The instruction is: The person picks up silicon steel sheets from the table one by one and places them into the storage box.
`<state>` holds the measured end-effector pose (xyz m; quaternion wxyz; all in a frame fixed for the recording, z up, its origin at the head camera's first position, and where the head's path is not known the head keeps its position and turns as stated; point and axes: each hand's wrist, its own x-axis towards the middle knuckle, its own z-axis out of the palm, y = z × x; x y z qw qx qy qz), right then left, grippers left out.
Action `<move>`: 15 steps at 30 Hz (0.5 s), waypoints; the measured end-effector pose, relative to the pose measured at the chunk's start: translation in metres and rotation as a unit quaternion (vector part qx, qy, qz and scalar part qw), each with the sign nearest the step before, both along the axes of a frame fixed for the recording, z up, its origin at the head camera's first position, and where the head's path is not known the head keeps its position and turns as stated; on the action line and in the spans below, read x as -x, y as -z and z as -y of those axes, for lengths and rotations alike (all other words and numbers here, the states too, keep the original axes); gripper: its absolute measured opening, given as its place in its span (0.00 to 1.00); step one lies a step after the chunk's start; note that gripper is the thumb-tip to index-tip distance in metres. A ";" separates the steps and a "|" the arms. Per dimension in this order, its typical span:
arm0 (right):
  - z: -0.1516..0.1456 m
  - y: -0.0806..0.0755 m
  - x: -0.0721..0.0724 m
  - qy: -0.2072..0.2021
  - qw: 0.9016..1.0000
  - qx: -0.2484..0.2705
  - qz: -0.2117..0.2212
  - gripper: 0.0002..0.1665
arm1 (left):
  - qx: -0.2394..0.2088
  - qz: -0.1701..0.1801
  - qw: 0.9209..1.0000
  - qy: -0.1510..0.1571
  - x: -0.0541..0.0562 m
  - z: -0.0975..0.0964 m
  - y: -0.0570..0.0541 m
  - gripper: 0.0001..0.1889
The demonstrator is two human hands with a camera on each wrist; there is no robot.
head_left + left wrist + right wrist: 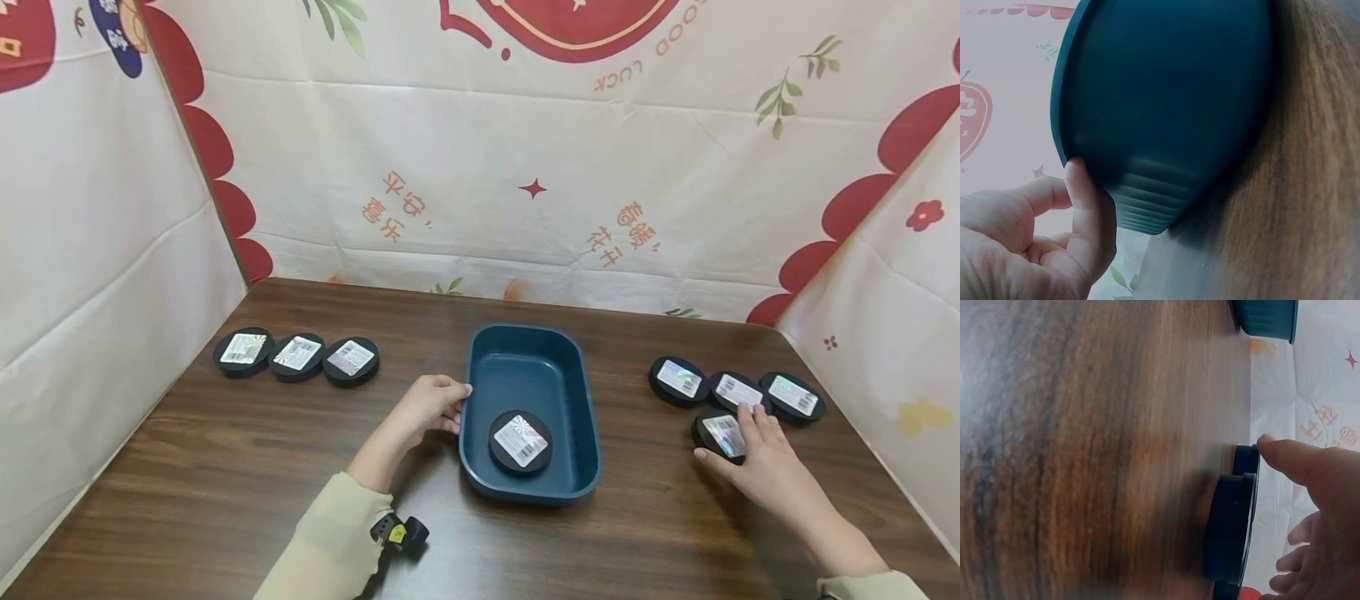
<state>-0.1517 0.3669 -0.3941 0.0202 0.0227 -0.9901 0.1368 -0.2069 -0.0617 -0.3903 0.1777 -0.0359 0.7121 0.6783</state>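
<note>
My left hand pinches the left rim of a deep blue rectangular tray. In the left wrist view, a fingertip of the left hand lies at the tray's rim. Inside the tray, toward its near end, lies a round black container with a silvery label. On the right, my right hand reaches over another round black container, its thumb and fingers spread. The right wrist view shows the thumb stretched out just above a black container, with a gap under the palm.
Behind the right hand stand three more labelled black containers, the left one, the middle one and the right one. Another three form a row at the left, ending in one container. A printed cloth walls the wooden table.
</note>
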 end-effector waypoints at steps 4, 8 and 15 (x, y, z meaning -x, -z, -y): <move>-0.001 0.000 0.003 0.013 1.000 0.006 0.013 0.63 | 0.001 0.000 1.000 0.002 0.000 0.000 -0.002 0.13; -0.002 -0.001 0.005 0.024 0.999 0.016 0.030 0.65 | 0.002 0.002 1.000 0.002 0.000 0.000 -0.001 0.13; -0.005 -0.001 0.004 0.034 0.997 0.029 0.065 0.68 | 0.005 0.003 1.000 0.004 0.000 0.000 -0.001 0.12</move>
